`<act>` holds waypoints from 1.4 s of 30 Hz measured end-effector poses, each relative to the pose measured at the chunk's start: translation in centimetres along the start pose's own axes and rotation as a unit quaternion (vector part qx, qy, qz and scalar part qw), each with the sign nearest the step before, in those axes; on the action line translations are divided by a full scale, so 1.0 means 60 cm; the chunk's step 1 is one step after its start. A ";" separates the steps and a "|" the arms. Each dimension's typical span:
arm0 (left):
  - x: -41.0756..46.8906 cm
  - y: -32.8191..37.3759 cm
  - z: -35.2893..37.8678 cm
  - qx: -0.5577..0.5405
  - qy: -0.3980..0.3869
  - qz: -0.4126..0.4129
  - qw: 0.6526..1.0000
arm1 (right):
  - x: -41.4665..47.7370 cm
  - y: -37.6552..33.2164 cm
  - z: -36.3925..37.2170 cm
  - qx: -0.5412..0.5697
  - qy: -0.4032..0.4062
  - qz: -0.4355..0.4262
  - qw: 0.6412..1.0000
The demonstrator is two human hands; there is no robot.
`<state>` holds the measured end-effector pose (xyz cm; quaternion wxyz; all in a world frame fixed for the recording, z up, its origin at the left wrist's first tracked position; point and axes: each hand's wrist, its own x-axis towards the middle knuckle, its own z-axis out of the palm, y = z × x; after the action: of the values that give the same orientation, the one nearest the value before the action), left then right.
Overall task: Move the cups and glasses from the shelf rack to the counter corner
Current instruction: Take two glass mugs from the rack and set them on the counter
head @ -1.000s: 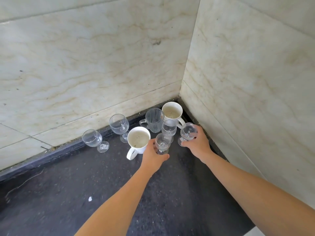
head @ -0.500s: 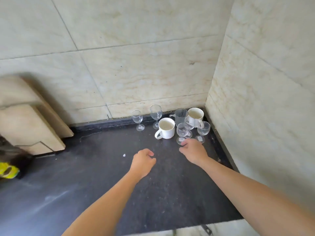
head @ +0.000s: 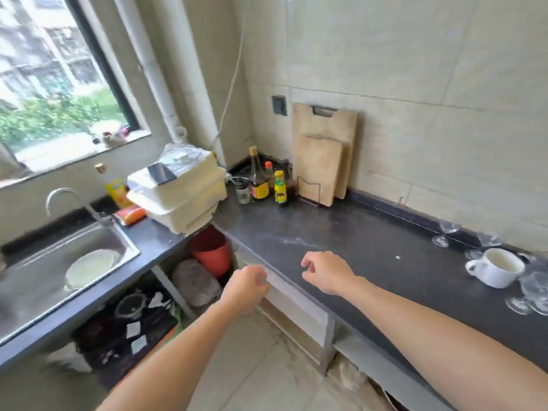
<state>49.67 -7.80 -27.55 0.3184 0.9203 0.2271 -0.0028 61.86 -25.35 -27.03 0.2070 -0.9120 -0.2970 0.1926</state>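
A white mug (head: 495, 268) stands on the dark counter (head: 341, 232) at the far right, with clear stemmed glasses around it: one (head: 444, 233) near the wall behind, others (head: 532, 295) at the right edge of view. Both my hands hold nothing and are well left of the cups. My left hand (head: 246, 287) hangs in a loose fist just off the counter's front edge. My right hand (head: 325, 272) hovers over the counter with its fingers curled and slightly apart.
Two wooden cutting boards (head: 323, 161) lean on the back wall beside sauce bottles (head: 268, 185). A white stacked appliance (head: 178, 191) sits at the counter's bend. At left is a steel sink (head: 53, 262) holding a plate. A red bucket (head: 212, 250) stands under the counter.
My view has swung left, away from the corner; the cups now sit at the far right. Both hands let go of the small glasses and pulled back empty.
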 end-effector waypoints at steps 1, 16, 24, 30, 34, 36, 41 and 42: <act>-0.024 -0.039 -0.033 -0.002 0.023 -0.013 1.000 | 0.009 -0.053 0.017 -0.016 -0.009 -0.032 0.999; -0.420 -0.633 -0.482 0.014 0.208 -0.226 0.952 | 0.013 -0.840 0.403 -0.076 -0.091 -0.351 0.929; -0.556 -0.847 -0.606 -0.031 0.283 -0.319 0.904 | 0.005 -1.129 0.555 -0.078 -0.118 -0.457 0.878; -0.579 -0.988 -0.716 -0.026 0.333 -0.362 0.871 | 0.055 -1.316 0.660 -0.055 -0.139 -0.499 0.853; -0.569 -1.082 -0.795 -0.032 0.351 -0.388 0.852 | 0.112 -1.442 0.713 -0.052 -0.160 -0.516 0.840; -0.561 -1.128 -0.836 -0.032 0.357 -0.401 0.843 | 0.142 -1.499 0.736 -0.060 -0.163 -0.528 0.832; -0.557 -1.221 -0.917 -0.048 0.401 -0.412 0.817 | 0.195 -1.627 0.780 -0.079 -0.166 -0.536 0.824; -0.561 -1.241 -0.928 -0.052 0.403 -0.415 0.814 | 0.200 -1.650 0.793 -0.082 -0.170 -0.537 0.822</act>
<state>-19.55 62.55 -21.68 0.2144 0.6394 0.6952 0.2487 2.53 67.68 -21.03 0.1486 -0.5745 -0.7849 0.1784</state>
